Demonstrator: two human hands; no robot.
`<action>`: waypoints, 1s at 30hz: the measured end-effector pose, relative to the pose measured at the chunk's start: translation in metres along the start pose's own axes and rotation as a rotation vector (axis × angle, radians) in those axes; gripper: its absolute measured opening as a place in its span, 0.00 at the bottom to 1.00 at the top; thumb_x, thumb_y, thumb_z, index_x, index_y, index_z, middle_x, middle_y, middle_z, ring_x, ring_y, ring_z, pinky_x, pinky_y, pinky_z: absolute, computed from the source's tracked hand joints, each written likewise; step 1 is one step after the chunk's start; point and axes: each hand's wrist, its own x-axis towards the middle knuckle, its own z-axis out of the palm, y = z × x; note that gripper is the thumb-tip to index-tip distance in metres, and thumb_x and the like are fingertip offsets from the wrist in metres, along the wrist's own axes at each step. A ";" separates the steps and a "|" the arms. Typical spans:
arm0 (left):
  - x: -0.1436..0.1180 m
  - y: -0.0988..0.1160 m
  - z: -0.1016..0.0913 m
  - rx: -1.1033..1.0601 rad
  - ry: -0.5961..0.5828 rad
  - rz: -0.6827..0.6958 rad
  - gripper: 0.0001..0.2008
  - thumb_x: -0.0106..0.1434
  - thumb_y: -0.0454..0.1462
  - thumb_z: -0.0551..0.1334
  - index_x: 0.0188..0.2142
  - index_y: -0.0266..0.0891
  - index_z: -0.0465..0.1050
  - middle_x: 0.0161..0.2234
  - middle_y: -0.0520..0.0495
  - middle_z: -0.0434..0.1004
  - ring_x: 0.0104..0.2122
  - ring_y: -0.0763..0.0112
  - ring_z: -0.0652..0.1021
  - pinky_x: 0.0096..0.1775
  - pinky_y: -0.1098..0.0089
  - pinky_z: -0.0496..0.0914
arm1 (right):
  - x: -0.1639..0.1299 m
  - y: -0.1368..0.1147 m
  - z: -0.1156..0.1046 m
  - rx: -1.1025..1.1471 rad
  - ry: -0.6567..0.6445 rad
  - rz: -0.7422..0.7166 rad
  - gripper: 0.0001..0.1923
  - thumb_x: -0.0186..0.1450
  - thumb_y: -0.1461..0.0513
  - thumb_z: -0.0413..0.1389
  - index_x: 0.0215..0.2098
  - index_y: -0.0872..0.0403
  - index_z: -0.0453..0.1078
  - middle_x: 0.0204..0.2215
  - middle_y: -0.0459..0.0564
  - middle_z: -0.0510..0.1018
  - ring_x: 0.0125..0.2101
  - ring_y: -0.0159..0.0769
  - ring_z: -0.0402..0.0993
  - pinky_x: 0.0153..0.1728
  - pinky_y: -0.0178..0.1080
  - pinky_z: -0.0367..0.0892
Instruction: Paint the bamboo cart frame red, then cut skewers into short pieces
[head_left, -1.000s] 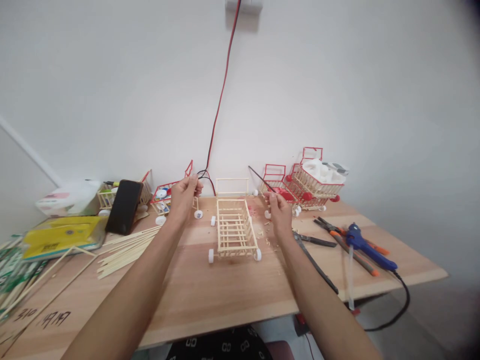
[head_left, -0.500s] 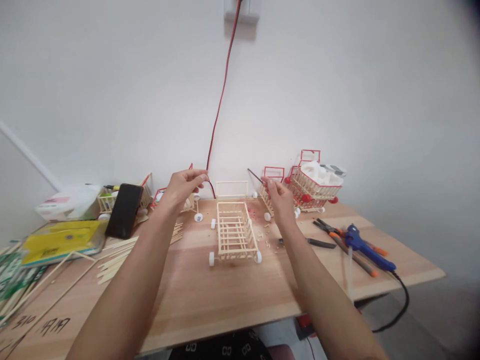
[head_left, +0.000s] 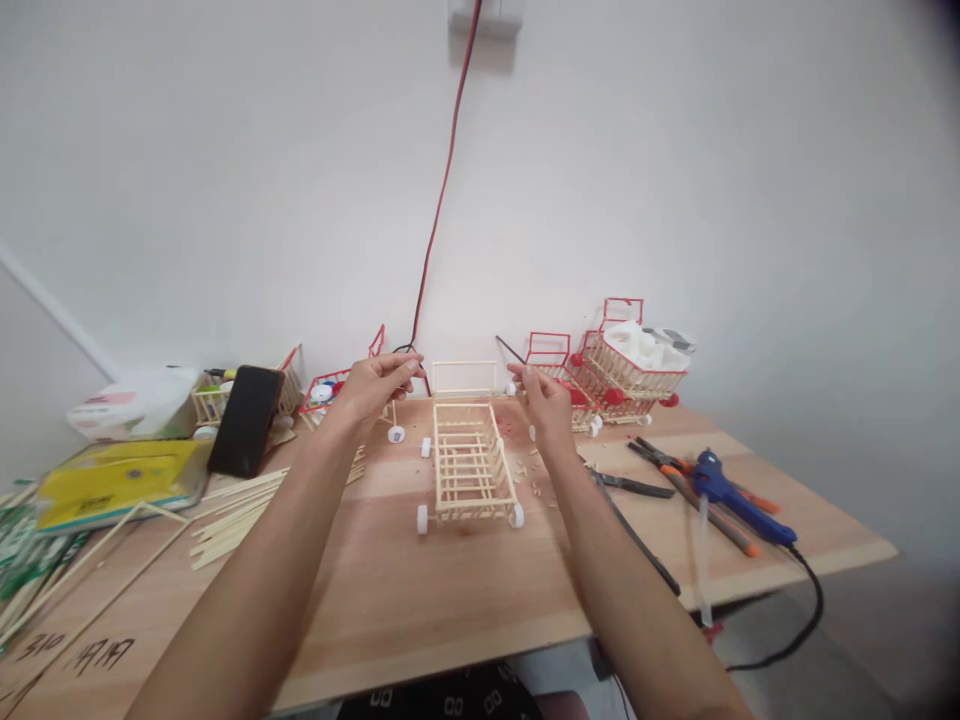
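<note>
A small shopping cart model of pale wooden sticks [head_left: 466, 455] stands on white round wheels in the middle of the table, its upright handle frame at the back. My left hand [head_left: 384, 385] hovers left of that frame, thumb and fingers pinched together; whatever lies between them is too small to make out. On the other side, my right hand [head_left: 546, 400] is closed in a pinch near the frame. A thin dark rod [head_left: 510, 348] shows just past its fingertips, and I cannot tell whether they grip it.
Red-trimmed stick carts [head_left: 634, 365] stand along the wall. Right lie a blue glue gun [head_left: 731, 495], orange-handled pliers [head_left: 705, 510] and a dark-handled tool [head_left: 636, 487]. Left are a phone [head_left: 246, 420], a yellow packet [head_left: 124, 485] and loose sticks [head_left: 232, 520]. A red-black cable [head_left: 442, 190] hangs behind.
My right hand has shifted left and slightly down, closer to the handle frame. My left hand has moved a little right and down. The pale cart stays in place.
</note>
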 end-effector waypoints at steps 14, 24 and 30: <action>-0.010 -0.013 0.010 0.103 0.140 0.188 0.20 0.54 0.46 0.66 0.43 0.37 0.78 0.35 0.44 0.81 0.25 0.76 0.70 0.27 0.75 0.63 | -0.006 -0.013 0.008 -0.058 0.004 -0.122 0.21 0.66 0.50 0.49 0.47 0.52 0.74 0.47 0.53 0.78 0.47 0.40 0.71 0.45 0.41 0.65; -0.028 -0.014 0.023 0.370 0.231 0.446 0.17 0.62 0.42 0.60 0.49 0.40 0.76 0.43 0.44 0.81 0.44 0.63 0.78 0.43 0.67 0.69 | -0.016 -0.024 -0.003 0.016 -0.085 -0.201 0.23 0.69 0.50 0.43 0.52 0.51 0.72 0.50 0.52 0.76 0.50 0.40 0.72 0.52 0.46 0.64; -0.029 -0.018 0.026 0.332 0.212 0.446 0.18 0.63 0.42 0.59 0.51 0.40 0.74 0.46 0.44 0.79 0.47 0.63 0.76 0.47 0.66 0.69 | -0.018 -0.024 -0.002 0.045 -0.131 -0.181 0.23 0.69 0.51 0.43 0.51 0.50 0.73 0.50 0.51 0.76 0.50 0.40 0.72 0.51 0.44 0.64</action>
